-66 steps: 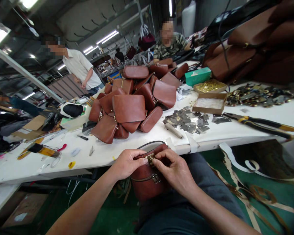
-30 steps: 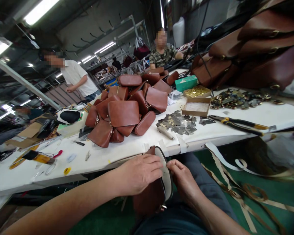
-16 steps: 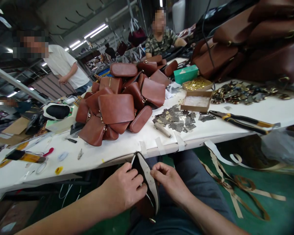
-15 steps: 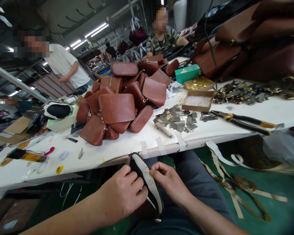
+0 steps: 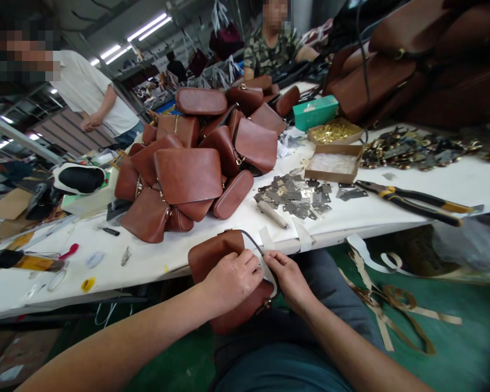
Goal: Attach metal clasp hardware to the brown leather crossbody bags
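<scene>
While your right hand [image 5: 286,276] pinches the dark-edged rim of the brown bag [image 5: 210,256] between thumb and forefinger, your left hand [image 5: 232,280] lies over the bag's mouth, fingers bent toward the pale lining [image 5: 250,244]. Can't tell what the left fingertips grip, if anything.

Bag is just below frame center, over your lap, tilted, opening toward the right of frame. Metal fitting [image 5: 263,308] visible at its lower right. Its upper end overlaps the edge of the white table [image 5: 338,215]; can't tell if they touch.

On the table: pile of brown bags [image 5: 190,174] left of center, flat metal plates [image 5: 296,193] just right of it, with a gray stick [image 5: 272,214] at their near side. Farther right, a cardboard box [image 5: 330,175] and pliers [image 5: 412,201]; green box [image 5: 316,112] above those. Yellow ring [image 5: 88,284] at left.

Person in camouflage [image 5: 269,51] at top center, person in white shirt [image 5: 87,90] upper left. Tan strips [image 5: 436,316] lie on the green floor, lower right.
</scene>
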